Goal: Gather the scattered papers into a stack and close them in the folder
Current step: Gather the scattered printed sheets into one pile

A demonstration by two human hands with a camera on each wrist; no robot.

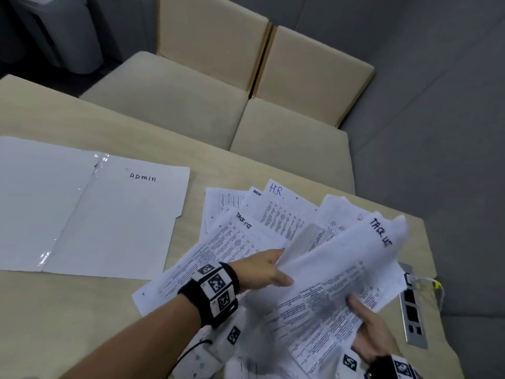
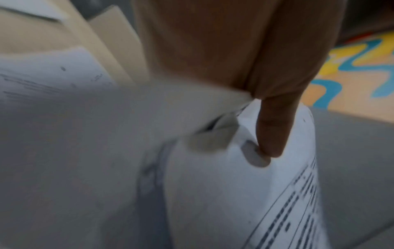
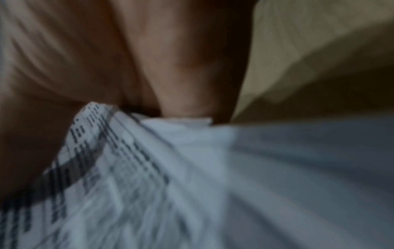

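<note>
Two hands on one lifted sheet headed "TASK LIST" (image 1: 338, 274), raised and bowed above the beige table (image 1: 82, 310): left hand (image 1: 262, 269) pinching its near-left edge, thumb on top; right hand (image 1: 374, 332) gripping the lower right edge, thumb over the print. Under and beyond it, more scattered papers (image 1: 246, 236) fanned across the table, among them a sheet marked "H.R." (image 1: 281, 209) and a second task list (image 1: 218, 258). Well to the left, lying open and flat, a white folder labelled "ADMIN" (image 1: 109, 214). Near the right table edge, a metal socket panel (image 1: 412, 310). Behind the table, cream cushioned seats (image 1: 218, 77). Both wrist views blurred, showing only fingers (image 2: 275, 128) clamped on paper
</note>
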